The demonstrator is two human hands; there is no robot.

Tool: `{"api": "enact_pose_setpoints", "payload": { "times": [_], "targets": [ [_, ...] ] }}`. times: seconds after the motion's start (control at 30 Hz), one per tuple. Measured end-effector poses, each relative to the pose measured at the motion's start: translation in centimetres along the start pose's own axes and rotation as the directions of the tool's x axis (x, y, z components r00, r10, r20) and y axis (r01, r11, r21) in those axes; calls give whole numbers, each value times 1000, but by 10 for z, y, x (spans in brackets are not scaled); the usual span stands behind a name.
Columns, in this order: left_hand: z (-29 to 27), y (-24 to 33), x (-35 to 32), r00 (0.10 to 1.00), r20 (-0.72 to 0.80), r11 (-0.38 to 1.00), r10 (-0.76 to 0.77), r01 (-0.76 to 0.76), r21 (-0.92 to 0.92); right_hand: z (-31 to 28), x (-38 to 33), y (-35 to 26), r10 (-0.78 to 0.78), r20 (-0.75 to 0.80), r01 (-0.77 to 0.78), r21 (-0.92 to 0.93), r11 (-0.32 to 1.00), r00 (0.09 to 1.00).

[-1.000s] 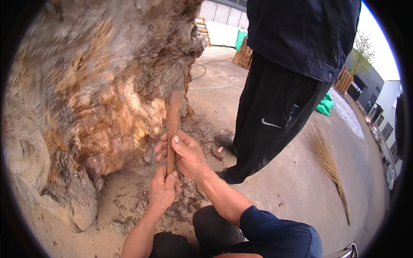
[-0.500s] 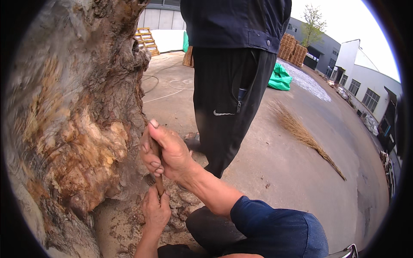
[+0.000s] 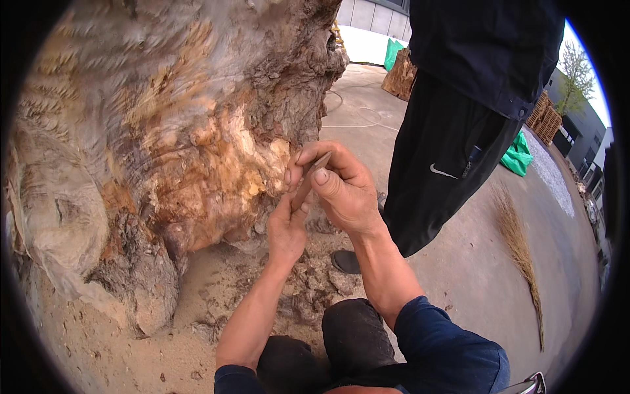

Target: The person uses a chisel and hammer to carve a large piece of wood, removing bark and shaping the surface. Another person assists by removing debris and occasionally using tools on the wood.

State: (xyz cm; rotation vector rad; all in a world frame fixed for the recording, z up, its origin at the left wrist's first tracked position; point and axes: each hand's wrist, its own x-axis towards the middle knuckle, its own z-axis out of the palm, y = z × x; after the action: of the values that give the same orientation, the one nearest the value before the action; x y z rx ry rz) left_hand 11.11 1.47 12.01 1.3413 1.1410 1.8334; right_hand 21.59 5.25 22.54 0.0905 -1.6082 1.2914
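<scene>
Here, a slim chisel-like tool (image 3: 307, 182) is clamped by both hands, the right hand (image 3: 341, 190) wrapped over its top and the left hand (image 3: 287, 226) gripping lower, just beside the carved tree stump (image 3: 164, 151). The blade is best kept steady against the pale raw wood and guided in shallow strokes, clear of the person's shoe (image 3: 346, 261) standing nearby.

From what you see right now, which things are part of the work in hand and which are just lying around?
In the work:
- left hand and right hand, both gripping the slim wooden-handled tool
- big tree stump the tool is held against
- bark chips on the ground

Just about:
- straw broom
- green bags
- stacked pallets
- standing person
</scene>
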Motion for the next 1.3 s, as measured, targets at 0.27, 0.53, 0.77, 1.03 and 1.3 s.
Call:
{"api": "enact_pose_setpoints", "payload": {
  "times": [0.27,0.53,0.77,1.03,1.3],
  "targets": [
    [-3,-12,7,1000,-13,995,-28,29,90,-9,-9,-9,36,-20,-36,1,999,999],
    [21,1,10,993,101,989,-61,46,142,-18,30,-30,135,-283,-53,277,959,950],
    [58,39,25,986,-29,986,164,-163,40,-33,69,-74,139,-345,-19,328,944,928],
    [73,45,25,945,-161,957,286,-291,-13,-14,82,-85,116,-251,-79,152,985,961],
    [50,61,22,943,-193,959,272,-283,-32,-3,65,-51,153,-191,-136,99,986,969]
  ]
}}
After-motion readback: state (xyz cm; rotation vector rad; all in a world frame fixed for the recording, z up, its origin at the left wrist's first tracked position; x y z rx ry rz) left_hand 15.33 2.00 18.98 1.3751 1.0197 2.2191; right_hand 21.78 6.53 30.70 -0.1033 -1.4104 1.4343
